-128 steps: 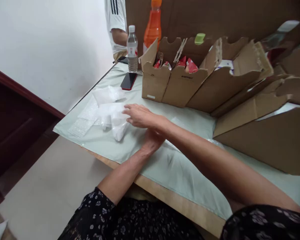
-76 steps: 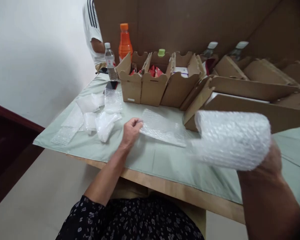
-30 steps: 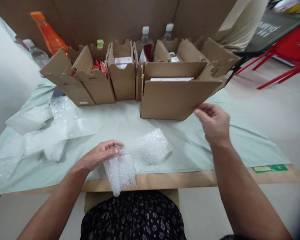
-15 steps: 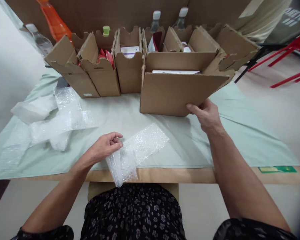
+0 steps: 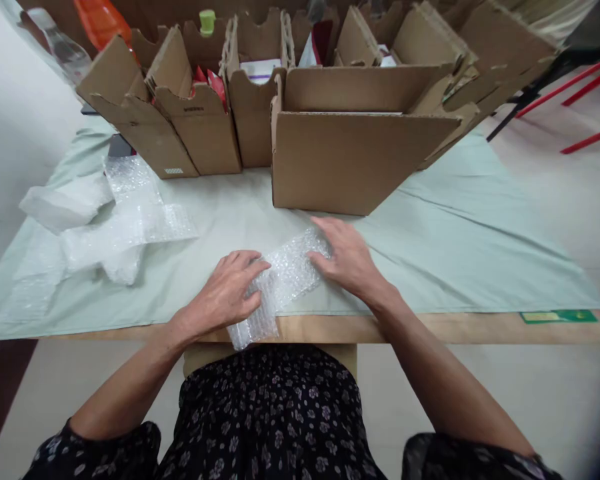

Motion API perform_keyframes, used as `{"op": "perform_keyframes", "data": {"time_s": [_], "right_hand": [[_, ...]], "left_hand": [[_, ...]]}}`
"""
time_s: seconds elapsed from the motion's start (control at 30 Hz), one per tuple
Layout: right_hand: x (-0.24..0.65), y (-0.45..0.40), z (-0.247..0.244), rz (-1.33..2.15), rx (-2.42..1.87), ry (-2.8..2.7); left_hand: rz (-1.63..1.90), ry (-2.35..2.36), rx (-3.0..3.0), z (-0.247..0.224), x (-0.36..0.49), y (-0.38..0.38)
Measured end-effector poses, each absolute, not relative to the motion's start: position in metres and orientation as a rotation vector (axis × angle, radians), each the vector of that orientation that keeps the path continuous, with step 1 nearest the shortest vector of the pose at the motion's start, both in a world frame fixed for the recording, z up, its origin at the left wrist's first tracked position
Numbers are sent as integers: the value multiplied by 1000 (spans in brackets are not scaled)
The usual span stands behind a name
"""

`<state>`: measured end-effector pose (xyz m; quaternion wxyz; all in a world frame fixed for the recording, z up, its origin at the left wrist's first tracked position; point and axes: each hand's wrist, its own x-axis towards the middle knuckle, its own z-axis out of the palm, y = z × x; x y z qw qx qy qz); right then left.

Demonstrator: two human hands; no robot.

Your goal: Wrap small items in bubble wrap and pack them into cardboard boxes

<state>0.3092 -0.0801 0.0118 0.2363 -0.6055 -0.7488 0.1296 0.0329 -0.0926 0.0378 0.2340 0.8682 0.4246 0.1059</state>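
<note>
A strip of bubble wrap (image 5: 293,270) lies across the front of the table, its near end hanging over the wooden edge. My left hand (image 5: 230,287) rests on its left part with thumb and fingers apart. At the strip's far right end is my right hand (image 5: 343,257), fingers spread and touching the wrap. Just beyond that hand stands a wide cardboard box (image 5: 360,160), a white edge barely showing inside it.
More bubble wrap (image 5: 105,230) is heaped at the left. Several narrow cardboard holders (image 5: 207,137) line the back, with an orange bottle (image 5: 103,27) and a clear bottle (image 5: 63,50) behind. A green card (image 5: 559,317) lies at the front right edge.
My right hand has let go of the cardboard box and come down left onto the bubble wrap. My left hand has moved slightly right and opened over the strip. The view has tilted down.
</note>
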Motion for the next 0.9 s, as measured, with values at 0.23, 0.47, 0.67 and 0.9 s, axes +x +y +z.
{"op": "perform_keyframes", "data": {"time_s": [0.23,0.47,0.67,0.9], "right_hand": [[291,-67,7,395,-1576,-2238],[373,-109,36,599,-1810,-1805],[387,-120,24,508,-2055,-1770],[375,-144,13,-13,-1721,-1943]], "left_hand": [[306,1094,2399,47,12,-106],[698,1363,2262,70,-60,-95],[533,1525,2240,32,-74,-79],[682,1360,2458,29,-46,-104]]}}
